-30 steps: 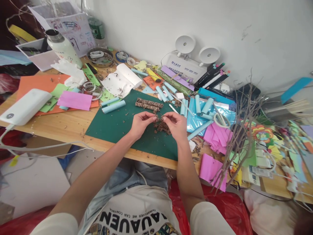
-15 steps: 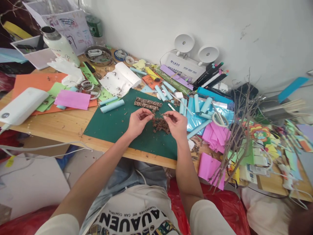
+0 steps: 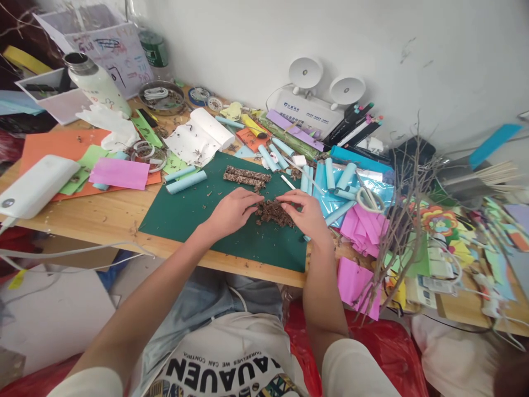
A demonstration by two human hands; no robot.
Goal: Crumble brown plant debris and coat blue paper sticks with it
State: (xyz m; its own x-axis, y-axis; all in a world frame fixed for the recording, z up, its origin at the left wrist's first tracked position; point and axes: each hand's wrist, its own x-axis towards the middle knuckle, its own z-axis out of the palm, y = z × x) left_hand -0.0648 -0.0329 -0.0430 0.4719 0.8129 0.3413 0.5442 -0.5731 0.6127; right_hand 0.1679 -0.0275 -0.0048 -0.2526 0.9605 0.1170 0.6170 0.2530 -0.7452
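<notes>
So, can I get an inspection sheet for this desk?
Surface: wooden table, green mat, both littered.
Job's things: crumbly brown pile on the mat; two rough brown sticks behind it.
Clutter: blue rolls, pink paper, an uncapped white bottle.
Grips: left hand and right hand at either side of the pile; hold unclear.
Cables: white cable by the table's front left.
Surroundings: white wall behind, red plastic below.

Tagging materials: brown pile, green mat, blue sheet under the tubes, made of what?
Brown pile: probably dry plant matter, matte, going by its ragged flakes.
Green mat: plastic or card, unclear; smooth, even, low-gloss face.
Blue sheet: likely glossy plastic film, from its bright highlights and creases.
</notes>
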